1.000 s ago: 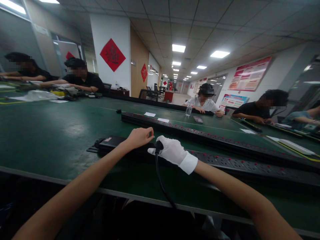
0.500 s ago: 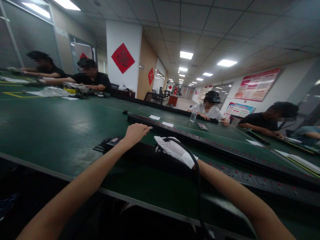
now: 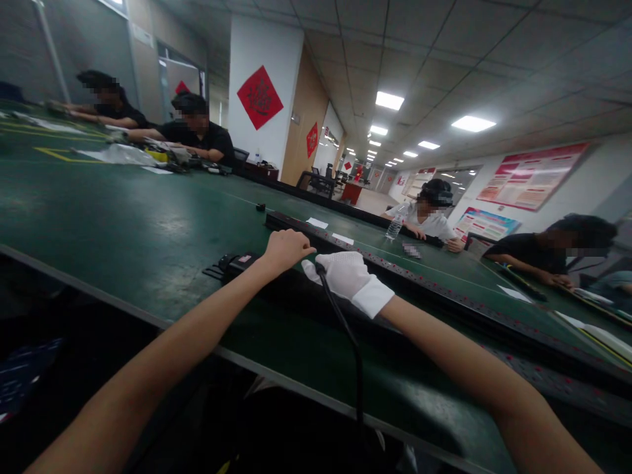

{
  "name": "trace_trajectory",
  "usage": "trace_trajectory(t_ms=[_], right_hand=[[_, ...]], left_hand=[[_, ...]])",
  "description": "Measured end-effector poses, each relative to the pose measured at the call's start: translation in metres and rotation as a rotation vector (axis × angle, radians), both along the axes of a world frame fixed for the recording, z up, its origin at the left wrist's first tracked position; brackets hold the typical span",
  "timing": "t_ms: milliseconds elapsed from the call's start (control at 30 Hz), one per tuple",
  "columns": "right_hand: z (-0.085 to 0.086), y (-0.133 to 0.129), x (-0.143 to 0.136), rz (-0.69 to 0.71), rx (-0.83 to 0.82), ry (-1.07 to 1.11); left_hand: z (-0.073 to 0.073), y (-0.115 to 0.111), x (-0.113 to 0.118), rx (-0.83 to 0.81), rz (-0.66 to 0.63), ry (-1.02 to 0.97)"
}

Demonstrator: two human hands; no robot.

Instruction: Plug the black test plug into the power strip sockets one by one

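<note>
My right hand (image 3: 345,276), in a white glove, is closed around a black cable (image 3: 353,349) near its upper end. The cable runs down over the table's front edge, and its end is hidden in the glove. My bare left hand (image 3: 288,251) is just left of it, its fingers curled together; what they pinch, if anything, I cannot make out. Below both hands lies a long black bar, mostly behind my arms, with a black motor-like block (image 3: 241,262) at its left end. A second long black bar (image 3: 395,270) with red dots lies just beyond my hands.
The green table (image 3: 162,210) bears white paper slips (image 3: 316,223), a water bottle (image 3: 394,227) and a small black piece (image 3: 260,207). Several people sit around it, one in a white shirt (image 3: 437,227) across from me. A plastic bag (image 3: 121,155) lies far left.
My gloved right hand has turned and moved up toward my left hand, taking the cable along; metal prongs seen before are now hidden. The whole view has tilted and shifted slightly.
</note>
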State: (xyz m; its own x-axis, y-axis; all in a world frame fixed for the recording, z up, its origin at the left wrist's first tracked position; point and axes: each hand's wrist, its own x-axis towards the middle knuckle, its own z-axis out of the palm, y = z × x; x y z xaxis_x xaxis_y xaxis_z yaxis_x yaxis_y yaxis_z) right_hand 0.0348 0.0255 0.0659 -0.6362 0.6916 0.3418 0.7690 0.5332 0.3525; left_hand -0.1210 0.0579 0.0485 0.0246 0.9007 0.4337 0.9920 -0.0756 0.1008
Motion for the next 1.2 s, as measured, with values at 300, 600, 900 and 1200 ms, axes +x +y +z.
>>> trace_trajectory(t_ms=[300, 600, 900, 1200], right_hand=[[-0.002, -0.007, -0.014, 0.016, -0.003, -0.045], [-0.018, -0.011, -0.004, 0.049, -0.034, 0.082], [-0.028, 0.008, -0.001, 0.049, -0.168, 0.148], [-0.030, 0.008, 0.003, 0.082, -0.156, 0.189]], left_hand=[[-0.006, 0.004, -0.003, -0.009, -0.095, -0.015], [-0.010, 0.006, 0.006, 0.069, -0.183, -0.071], [-0.016, 0.010, 0.008, 0.069, -0.247, -0.062], [-0.019, 0.013, 0.012, -0.053, -0.311, 0.016]])
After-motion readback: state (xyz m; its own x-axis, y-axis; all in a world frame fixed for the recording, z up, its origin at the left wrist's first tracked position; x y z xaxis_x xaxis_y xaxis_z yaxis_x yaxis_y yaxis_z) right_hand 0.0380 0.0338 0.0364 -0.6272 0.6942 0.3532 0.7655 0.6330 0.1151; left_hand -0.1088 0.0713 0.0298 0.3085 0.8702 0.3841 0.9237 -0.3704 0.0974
